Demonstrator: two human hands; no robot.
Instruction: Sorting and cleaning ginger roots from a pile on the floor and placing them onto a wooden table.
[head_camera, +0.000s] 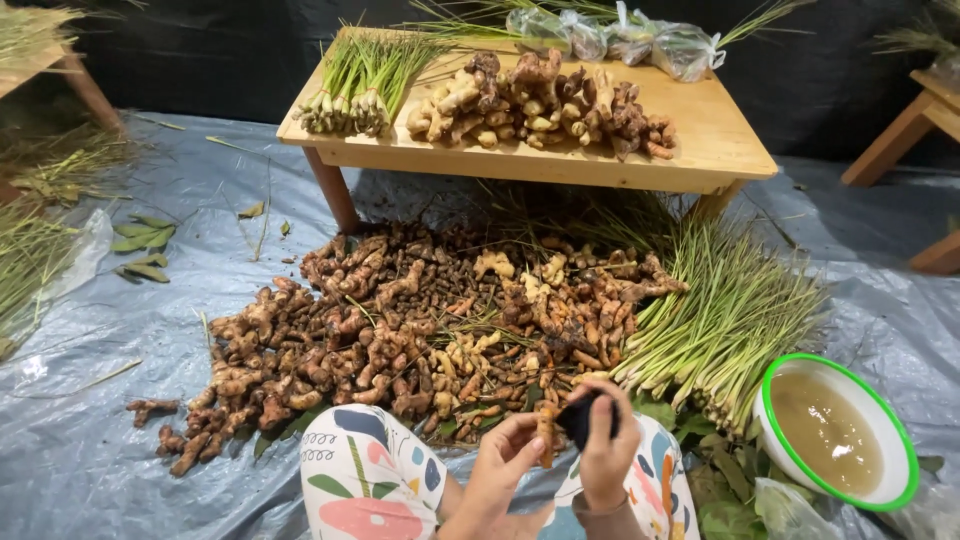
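Observation:
My left hand (503, 455) pinches a small orange-brown root piece (545, 432) and holds it upright in front of my knees. My right hand (607, 440) presses a dark cloth or scrubber (580, 418) against that root. Both hands hover above my lap, which is covered by white patterned fabric (365, 475). Just beyond them a wide heap of brown and yellow roots (400, 330) lies on the grey plastic sheet (90, 420).
A white bowl with a green rim (768, 395) holds murky water at my right. Lemongrass stalks (730, 320) lie beside the heap. A low wooden table (700, 150) carries washed roots (540, 105), lemongrass bundles (365, 85) and plastic bags (640, 40).

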